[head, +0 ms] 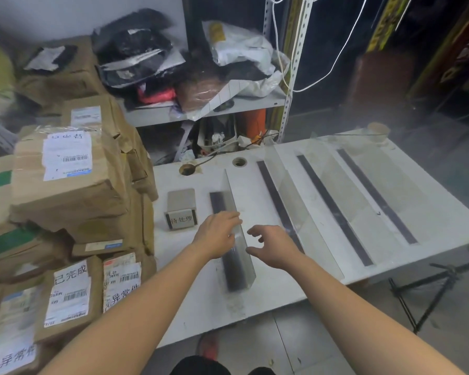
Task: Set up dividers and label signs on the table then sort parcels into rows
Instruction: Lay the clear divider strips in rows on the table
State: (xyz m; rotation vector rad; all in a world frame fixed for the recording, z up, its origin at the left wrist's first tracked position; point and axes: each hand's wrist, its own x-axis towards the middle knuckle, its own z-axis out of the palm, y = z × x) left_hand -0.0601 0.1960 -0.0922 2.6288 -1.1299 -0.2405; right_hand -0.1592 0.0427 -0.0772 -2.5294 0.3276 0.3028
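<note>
Right now your left hand rests on the top edge of a clear plastic divider, with the fingers curled over it and touching it. Your right hand is open, with the fingers spread and bent, just beside the divider on its other side. You can't tell if the right hand touches the plastic.

This divider stands upright on the white table, near the front edge, over a dark strip that runs from front to back. Three more dark strips lie on the table to the right. A second clear divider stands beside the next strip. More clear plastic shows farther right, but it is hard to see where it starts and ends.

A small label sign sits on the table just left of the divider you hold. It has black Chinese writing on its front face. Two round holes are in the table near the back edge, and a paper cup stands at the far right corner.

Brown cardboard parcels are piled up to the left of the table, with white shipping labels on them. A grey shelf behind holds bags and more packages.
</note>
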